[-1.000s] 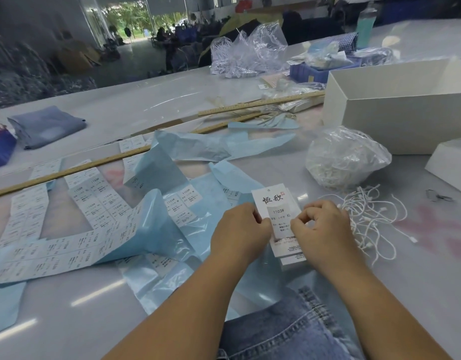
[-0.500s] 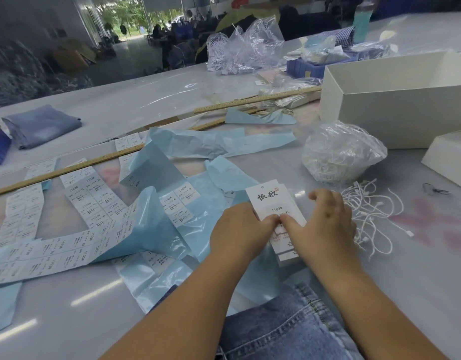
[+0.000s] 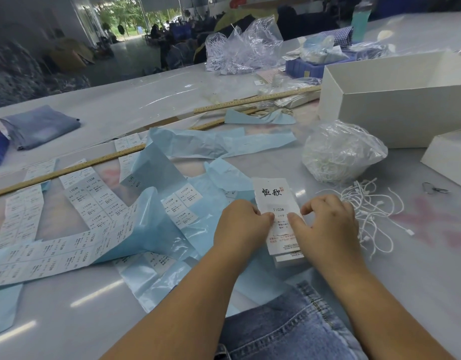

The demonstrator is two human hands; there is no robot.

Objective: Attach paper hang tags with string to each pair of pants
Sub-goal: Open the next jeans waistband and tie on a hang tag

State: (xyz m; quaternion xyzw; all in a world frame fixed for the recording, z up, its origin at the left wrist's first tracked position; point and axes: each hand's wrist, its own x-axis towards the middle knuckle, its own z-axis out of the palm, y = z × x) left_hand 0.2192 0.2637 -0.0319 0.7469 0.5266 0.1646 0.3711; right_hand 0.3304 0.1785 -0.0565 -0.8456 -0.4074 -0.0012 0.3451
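Observation:
A white paper hang tag [image 3: 273, 196] with black characters lies on top of a small stack of tags in front of me. My left hand [image 3: 241, 224] holds the tag's left edge with thumb and curled fingers. My right hand [image 3: 328, 224] presses its thumb on the size sticker on the tag, its other fingers curled above. Loose white strings [image 3: 372, 206] lie just right of my right hand. Blue denim pants [image 3: 284, 331] sit at the table's near edge between my forearms.
Sheets of size stickers on light blue backing [image 3: 76, 229] spread to the left. A clear bag of strings [image 3: 341, 154] and white boxes [image 3: 396, 100] stand at the right. Wooden rulers [image 3: 68, 167] cross the table. A folded blue garment [image 3: 39, 126] lies far left.
My right hand drew in from the tag's right side and its thumb now presses the sticker at the tag's middle. My left hand stays at the left edge.

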